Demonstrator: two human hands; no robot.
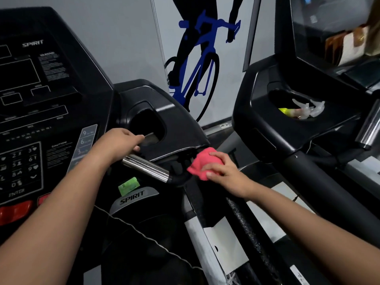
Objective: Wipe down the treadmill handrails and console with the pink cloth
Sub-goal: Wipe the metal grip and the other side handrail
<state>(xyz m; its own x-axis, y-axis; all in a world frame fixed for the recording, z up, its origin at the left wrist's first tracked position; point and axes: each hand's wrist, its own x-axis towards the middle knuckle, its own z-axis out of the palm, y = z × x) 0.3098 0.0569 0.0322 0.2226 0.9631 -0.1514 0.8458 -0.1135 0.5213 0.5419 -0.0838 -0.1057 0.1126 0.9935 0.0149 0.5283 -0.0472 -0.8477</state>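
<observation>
Press with the right hand [222, 167], fingers curled over the bunched pink cloth [200, 163], just right of the frame centre, on the bend of the black handrail [180, 180]. Wrap round the tube, not only on top, then rub along toward the chrome grip [146, 167]. Steady with the left hand [123, 140] at the grip's upper end; cannot tell its fingers as gripping or only resting

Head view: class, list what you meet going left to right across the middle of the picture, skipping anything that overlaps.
Keypad → grip → cloth → next treadmill's tray.
</observation>
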